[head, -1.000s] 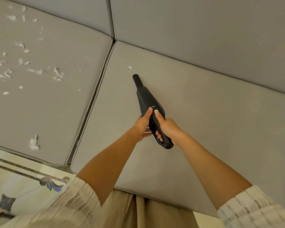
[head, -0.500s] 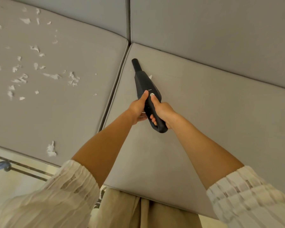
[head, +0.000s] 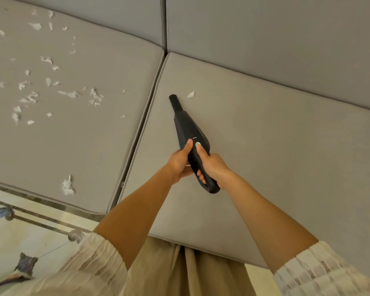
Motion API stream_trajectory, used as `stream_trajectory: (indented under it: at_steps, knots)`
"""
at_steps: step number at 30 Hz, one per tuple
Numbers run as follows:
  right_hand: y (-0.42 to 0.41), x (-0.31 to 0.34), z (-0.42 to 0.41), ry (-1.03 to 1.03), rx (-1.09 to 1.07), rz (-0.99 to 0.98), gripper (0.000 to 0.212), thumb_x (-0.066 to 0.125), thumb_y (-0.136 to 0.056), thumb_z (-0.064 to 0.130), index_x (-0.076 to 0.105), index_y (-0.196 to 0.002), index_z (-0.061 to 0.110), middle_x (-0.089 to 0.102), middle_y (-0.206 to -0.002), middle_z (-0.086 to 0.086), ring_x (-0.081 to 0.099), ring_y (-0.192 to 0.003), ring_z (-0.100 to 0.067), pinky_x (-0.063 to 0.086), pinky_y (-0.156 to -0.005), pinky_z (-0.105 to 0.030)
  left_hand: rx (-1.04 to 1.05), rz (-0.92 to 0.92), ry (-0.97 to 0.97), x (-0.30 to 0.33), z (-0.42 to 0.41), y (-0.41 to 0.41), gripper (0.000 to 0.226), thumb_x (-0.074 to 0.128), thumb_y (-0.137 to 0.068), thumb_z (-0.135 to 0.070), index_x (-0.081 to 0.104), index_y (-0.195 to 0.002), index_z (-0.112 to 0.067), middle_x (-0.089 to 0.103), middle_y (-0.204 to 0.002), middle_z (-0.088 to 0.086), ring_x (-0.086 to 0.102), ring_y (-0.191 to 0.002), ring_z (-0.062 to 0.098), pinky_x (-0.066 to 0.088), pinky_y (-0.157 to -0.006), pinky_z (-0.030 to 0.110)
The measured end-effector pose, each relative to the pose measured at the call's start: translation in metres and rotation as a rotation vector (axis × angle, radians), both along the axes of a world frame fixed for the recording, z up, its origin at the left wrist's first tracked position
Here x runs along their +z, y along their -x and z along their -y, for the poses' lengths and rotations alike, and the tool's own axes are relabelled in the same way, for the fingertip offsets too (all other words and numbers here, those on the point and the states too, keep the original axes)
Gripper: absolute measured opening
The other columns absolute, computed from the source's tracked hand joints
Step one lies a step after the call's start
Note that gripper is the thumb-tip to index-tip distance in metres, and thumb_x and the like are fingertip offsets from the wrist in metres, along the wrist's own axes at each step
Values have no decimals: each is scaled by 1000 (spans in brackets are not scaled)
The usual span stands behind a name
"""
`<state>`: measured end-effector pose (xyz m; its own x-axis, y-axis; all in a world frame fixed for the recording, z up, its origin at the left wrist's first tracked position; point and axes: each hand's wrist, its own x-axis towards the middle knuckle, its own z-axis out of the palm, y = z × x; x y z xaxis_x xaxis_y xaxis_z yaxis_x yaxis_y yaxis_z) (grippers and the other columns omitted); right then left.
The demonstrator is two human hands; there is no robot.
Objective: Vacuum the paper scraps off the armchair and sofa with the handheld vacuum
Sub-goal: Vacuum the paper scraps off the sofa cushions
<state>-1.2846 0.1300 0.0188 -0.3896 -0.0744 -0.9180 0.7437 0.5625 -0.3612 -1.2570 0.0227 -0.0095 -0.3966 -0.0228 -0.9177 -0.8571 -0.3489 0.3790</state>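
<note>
Both hands, left (head: 178,162) and right (head: 212,167), are gripping the vacuum (head: 189,133); its nozzle may be passing beside the scrap (head: 190,94), missing it.

Black vacuum (head: 189,129), white scraps (head: 68,94), grey sofa (head: 265,135)

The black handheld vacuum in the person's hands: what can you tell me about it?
The black handheld vacuum looks like matte plastic, with a narrow round nozzle widening into a faceted body and a looped handle at the rear. Both hands hold the handle: the left hand and the right hand, thumbs on top near a pale button. It points away over the right grey seat cushion, with its nozzle beside a white paper scrap.
</note>
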Motion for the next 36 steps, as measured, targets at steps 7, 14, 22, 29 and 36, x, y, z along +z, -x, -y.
stream_trajectory:
  at_steps: [7,14,22,29,36]
  knots:
    - [-41,-4,-49,-39,-32,-21,72,30,-96,65,63,-100,1,59,-64,-9,54,-48,-17,47,-48,-25,-74,30,-34,1,-45,-30,41,43,-98,-52,50,-116,-16,58,-114,5,57,-108,26,50,-93,39]
    - [-49,-8,-73,-35,-54,-49,69,30,-97,63,63,-95,2,59,-64,-9,54,-48,-16,47,-46,-23,-120,39,-42,-3,-68,-34,44,42,-98,-53,46,-122,-17,55,-133,10,54,-122,32,48,-100,42]
    - [-32,-35,-47,16,-105,-62,60,30,-97,61,59,-84,9,58,-65,-9,54,-50,-17,49,-48,-23,-140,23,-23,-23,-41,-6,48,43,-99,-49,43,-133,-15,53,-137,10,53,-116,29,46,-96,41]
    - [-19,-64,-23,37,-152,-69,60,32,-98,59,60,-91,6,58,-66,-9,54,-52,-18,50,-51,-26,-139,-2,-18,-47,-19,12,48,42,-101,-44,37,-140,-17,53,-131,6,51,-109,24,44,-96,40]
    - [24,-60,10,49,-173,-68,63,33,-96,62,60,-87,6,57,-62,-9,52,-49,-18,48,-51,-28,-126,-52,20,-43,9,51,53,42,-100,-48,36,-143,-18,52,-121,2,52,-106,23,46,-88,36]
